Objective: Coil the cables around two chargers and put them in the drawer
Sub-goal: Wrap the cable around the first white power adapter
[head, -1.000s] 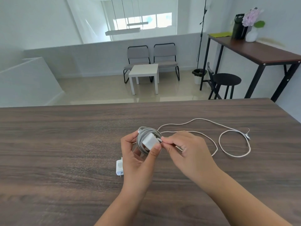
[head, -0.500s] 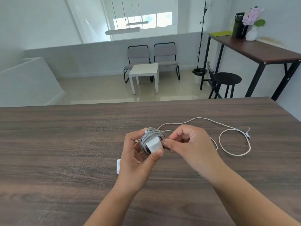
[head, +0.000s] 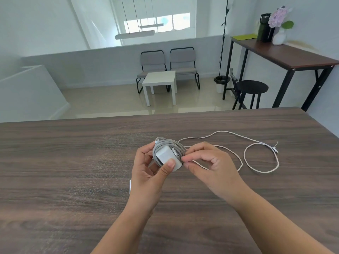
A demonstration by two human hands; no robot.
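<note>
Wrapped charger (head: 167, 156): white block, raised above the desk (head: 64, 162) near its middle, wound round with grey cable (head: 170, 144); sits between the two hands, touching both.
Left hand (head: 146, 177): at 7 o'clock of the wrapped charger, palm turned up; thumb (head: 167, 166) pressed on the near white face, fingers curled behind the far side; grip closed round the block.
Right hand (head: 213, 166): at 3 o'clock of the wrapped charger, just beside it; thumb and forefinger tips pinched together against the coil's right edge, other fingers curled in; grip closed on the grey cable's end, though the end itself too small to make out.
Grey cable: looped many times round the block, turns lying close, topmost loop standing out at 11 o'clock of the block.
Second charger (head: 130, 186): white, flat on the desk at 7 o'clock of the wrapped one; only a thin edge showing from behind the left hand.
White cable (head: 260, 156): loose on the desk at 3 o'clock of the hands, one long arc running back toward the right hand and passing under it, one round loop further right, plug end (head: 275, 148) at the loop's upper right; touching neither hand visibly.
Background: white low table (head: 159, 81), two grey chairs (head: 167, 60) behind it, black stool (head: 254, 87) at 1 o'clock, tall dark side table (head: 293, 55) with a vase of flowers (head: 279, 24).
</note>
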